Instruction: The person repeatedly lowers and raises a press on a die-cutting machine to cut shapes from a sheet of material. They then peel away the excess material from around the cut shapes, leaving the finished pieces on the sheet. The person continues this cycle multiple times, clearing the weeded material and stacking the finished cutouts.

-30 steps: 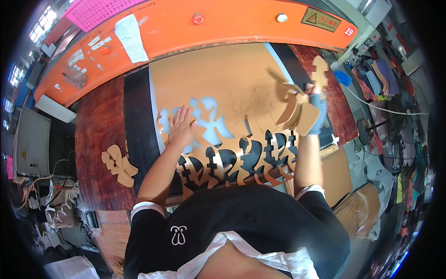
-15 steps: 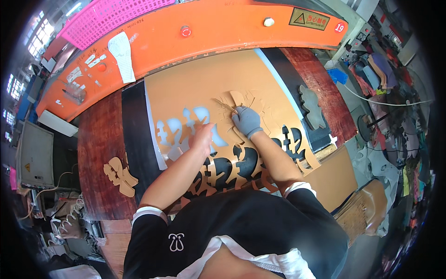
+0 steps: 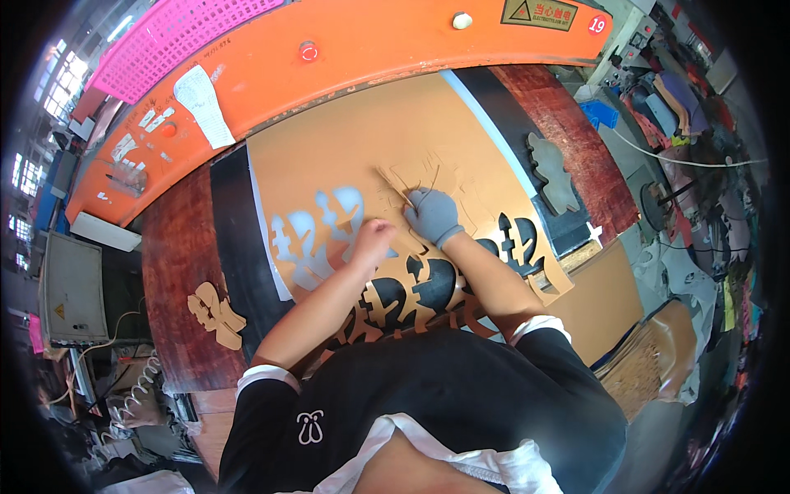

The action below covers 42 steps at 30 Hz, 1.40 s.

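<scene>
A large tan sheet (image 3: 354,140), apparently leather or similar, lies in front of me with rows of curvy shapes cut through it. My right hand (image 3: 433,217), in a grey glove, is on the sheet with its fingers closed around a thin tan strip (image 3: 392,184) that sticks out toward the upper left. Fine cut lines and loose slivers surround the glove. Just left of it, my bare left hand (image 3: 375,240) rests on the sheet beside the whitish cut-out openings (image 3: 339,206). Its fingers are curled, and whatever lies under them is hidden.
An orange machine beam (image 3: 387,51) with a red button (image 3: 309,51) spans the far side. A grey metal shape (image 3: 553,174) lies at the right, and a small pile of tan cut pieces (image 3: 216,316) at the left. A pink basket (image 3: 177,49) sits on the beam.
My left hand has curled its fingers and come nearer the gloved hand. The tan piece standing up by the glove now shows as a thin strip. The whole view has shifted slightly.
</scene>
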### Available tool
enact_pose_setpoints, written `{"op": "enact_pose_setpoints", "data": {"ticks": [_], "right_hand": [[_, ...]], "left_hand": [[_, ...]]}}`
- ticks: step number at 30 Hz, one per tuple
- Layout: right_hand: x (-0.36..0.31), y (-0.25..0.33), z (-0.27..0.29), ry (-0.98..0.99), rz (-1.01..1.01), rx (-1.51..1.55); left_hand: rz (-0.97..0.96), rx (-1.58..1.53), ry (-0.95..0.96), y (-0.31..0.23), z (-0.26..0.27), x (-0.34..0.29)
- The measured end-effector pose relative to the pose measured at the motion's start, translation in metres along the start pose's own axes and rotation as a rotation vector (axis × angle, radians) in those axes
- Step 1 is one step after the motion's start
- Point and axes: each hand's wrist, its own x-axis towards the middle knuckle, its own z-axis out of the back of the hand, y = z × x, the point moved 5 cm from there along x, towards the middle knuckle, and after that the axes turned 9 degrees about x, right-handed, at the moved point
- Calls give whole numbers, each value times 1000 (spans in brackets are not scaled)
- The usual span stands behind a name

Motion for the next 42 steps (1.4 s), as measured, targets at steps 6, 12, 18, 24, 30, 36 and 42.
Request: {"op": "enact_pose_setpoints", "data": {"ticks": [6, 12, 18, 24, 30, 36, 42], "right_hand": [[-10, 9, 3, 22, -20, 52], [-13, 11, 2, 47, -52, 21], [-33, 26, -1, 53, -56, 48], [-45, 35, 7, 23, -11, 101], [-61, 42, 10, 100, -53, 123], [-60, 43, 15, 60, -53, 192], [-54, 50, 20, 292, -201, 126]], "left_hand": [[-960, 984, -248, -13, -23, -49], [-1038, 1137, -264, -13, -20, -53], [-657, 880, -44, 1, -6, -47], [269, -432, -87, 58, 12, -51], [357, -642, 359, 70, -9, -57], [269, -775, 388, 62, -25, -39], [61, -959, 539, 42, -32, -30]]}}
